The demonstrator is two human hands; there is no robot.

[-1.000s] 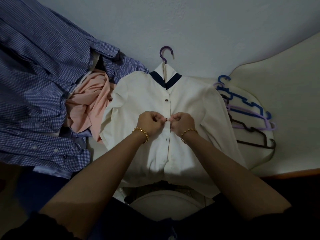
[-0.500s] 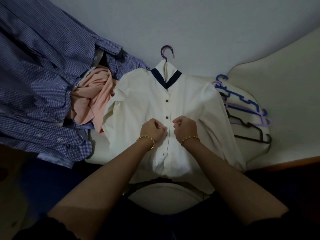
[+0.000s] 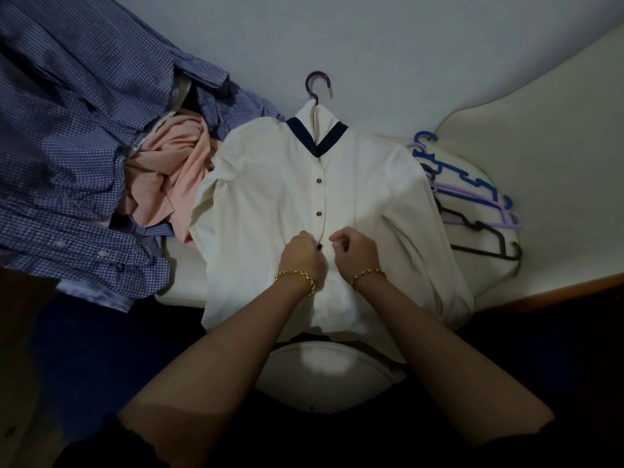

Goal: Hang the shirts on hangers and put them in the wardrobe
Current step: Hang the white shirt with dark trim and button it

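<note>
A cream shirt (image 3: pixel 266 187) with a navy collar band lies flat in the middle, front up. It sits on a purple hanger (image 3: pixel 316 86) whose hook sticks out above the collar. My left hand (image 3: pixel 302 255) pinches the left edge of the button placket at the third button. My right hand (image 3: pixel 354 249) pinches the right edge just across from it. The two upper buttons look fastened. Both wrists wear gold bracelets.
Blue checked shirts (image 3: pixel 67 136) are piled at the left, with a pink garment (image 3: pixel 165 170) beside the cream shirt. Spare hangers (image 3: pixel 472 204) in blue, lilac and black lie at the right. A white chair seat (image 3: pixel 317 373) shows below the shirt's hem.
Both hands have moved down the placket from the second button to the third one. The view has shifted slightly.
</note>
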